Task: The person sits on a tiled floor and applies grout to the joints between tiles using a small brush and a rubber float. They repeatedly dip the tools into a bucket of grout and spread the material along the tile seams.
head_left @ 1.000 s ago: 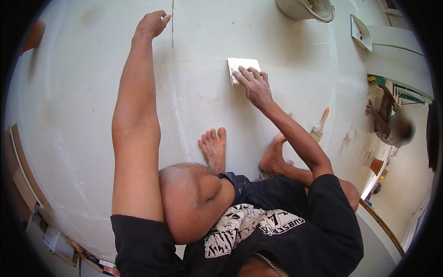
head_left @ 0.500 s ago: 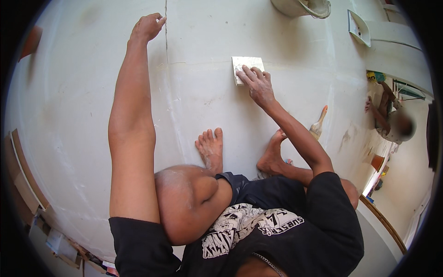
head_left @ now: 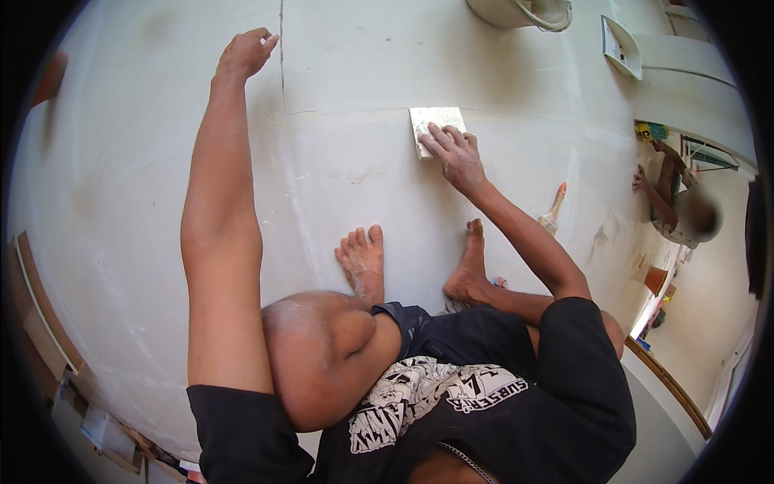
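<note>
My right hand point(head_left: 461, 161) grips a white square flat pad point(head_left: 438, 121), fingers spread over its near part, and it lies against the pale board surface point(head_left: 347, 173). A faint horizontal seam runs past the pad. My left arm is stretched far out, and my left hand point(head_left: 244, 55) is closed beside a dark straight joint point(head_left: 282, 64) in the board. Whether the left fingers hold anything small is hidden. Right of my right forearm lies a paintbrush point(head_left: 554, 210) with an orange-tipped handle.
A bucket point(head_left: 516, 12) stands at the far edge, with a white dustpan-like scoop point(head_left: 619, 48) to its right. Another person point(head_left: 677, 194) is at the right. Wooden boards and boxes point(head_left: 105, 431) line the lower left. My bare feet point(head_left: 363, 262) rest on the board.
The pad in my right hand has slid a little to the right and nearer along the board. My right foot has turned slightly. The left hand stays by the joint; the view has shifted slightly.
</note>
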{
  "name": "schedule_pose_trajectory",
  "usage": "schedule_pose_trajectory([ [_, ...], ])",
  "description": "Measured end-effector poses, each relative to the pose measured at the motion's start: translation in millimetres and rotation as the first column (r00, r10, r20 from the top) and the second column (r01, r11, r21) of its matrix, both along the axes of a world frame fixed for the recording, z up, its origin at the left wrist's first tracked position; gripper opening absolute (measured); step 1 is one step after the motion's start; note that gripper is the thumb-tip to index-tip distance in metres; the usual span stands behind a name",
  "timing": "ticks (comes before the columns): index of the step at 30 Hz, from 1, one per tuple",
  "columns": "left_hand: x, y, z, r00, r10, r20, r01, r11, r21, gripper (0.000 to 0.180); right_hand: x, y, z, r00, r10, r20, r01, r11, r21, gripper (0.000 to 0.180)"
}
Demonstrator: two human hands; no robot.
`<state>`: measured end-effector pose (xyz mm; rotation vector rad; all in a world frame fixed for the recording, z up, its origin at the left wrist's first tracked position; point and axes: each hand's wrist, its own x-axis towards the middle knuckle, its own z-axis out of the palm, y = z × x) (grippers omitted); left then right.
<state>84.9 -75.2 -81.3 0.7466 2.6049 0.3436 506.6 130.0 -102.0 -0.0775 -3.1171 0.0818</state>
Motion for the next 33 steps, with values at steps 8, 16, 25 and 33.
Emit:
schedule_pose_trajectory([
  [8, -5, 0, -3, 1.000, -0.012, -0.026, 0.012, 1.000, -0.006, 0.040, 12, 37, 7, 0.998, -0.036, -0.047, 0.035, 0.999, -0.024, 0.051],
  [16, -3, -5, -7, 0.998, -0.026, -0.055, 0.027, 1.000, 0.012, 0.041, 35, 32, 9, 0.999, -0.027, 0.040, 0.027, 1.000, -0.008, 0.054],
  [25, 2, 5, 6, 0.999, 0.004, 0.054, -0.004, 1.000, -0.005, 0.039, 25, 41, -2, 0.992, -0.120, -0.029, 0.119, 0.992, -0.037, 0.053],
  [33, -5, -8, -4, 0.999, -0.012, -0.034, 0.012, 1.000, -0.015, 0.039, 38, 68, 18, 0.994, -0.100, 0.031, 0.100, 0.995, 0.003, 0.049],
])
